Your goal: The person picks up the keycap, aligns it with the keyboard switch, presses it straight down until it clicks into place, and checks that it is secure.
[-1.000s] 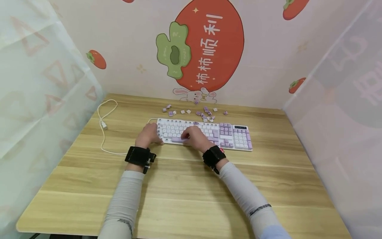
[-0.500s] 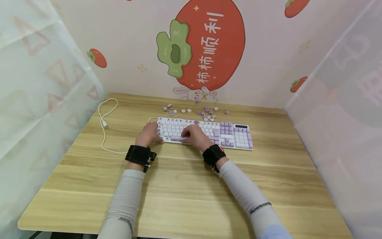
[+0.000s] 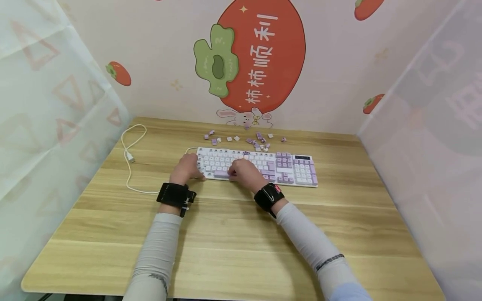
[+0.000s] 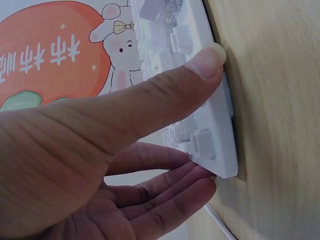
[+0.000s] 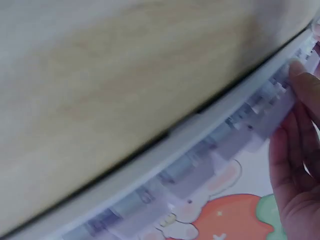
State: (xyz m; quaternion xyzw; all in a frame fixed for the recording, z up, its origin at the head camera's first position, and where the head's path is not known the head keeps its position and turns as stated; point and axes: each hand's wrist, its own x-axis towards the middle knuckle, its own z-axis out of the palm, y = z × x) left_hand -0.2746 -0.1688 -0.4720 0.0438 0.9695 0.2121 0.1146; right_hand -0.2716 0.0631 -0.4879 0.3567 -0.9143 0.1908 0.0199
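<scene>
A white and lavender keyboard (image 3: pixel 284 170) lies flat on the wooden table, with bare dark switches along its top row and left column. At its left end, my left hand (image 3: pixel 184 168) grips the corner: the thumb (image 4: pixel 207 62) lies along the front edge and the other fingers are at the short side. My right hand (image 3: pixel 246 172) is over the bottom row. Its thumb and fingers pinch the lavender space bar (image 3: pixel 221 174) near the right end; the fingertips are partly hidden in the head view. In the right wrist view the space bar (image 5: pixel 275 117) sits between them.
Loose purple and white keycaps (image 3: pixel 259 136) are scattered behind the keyboard. A white USB cable (image 3: pixel 129 169) loops on the table to the left. Printed cloth walls (image 3: pixel 331 83) stand at the back and both sides.
The right hand's fingers have drawn in and the gap between thumb and index finger has narrowed. The left hand and the keyboard stay in place; the head view shifts slightly.
</scene>
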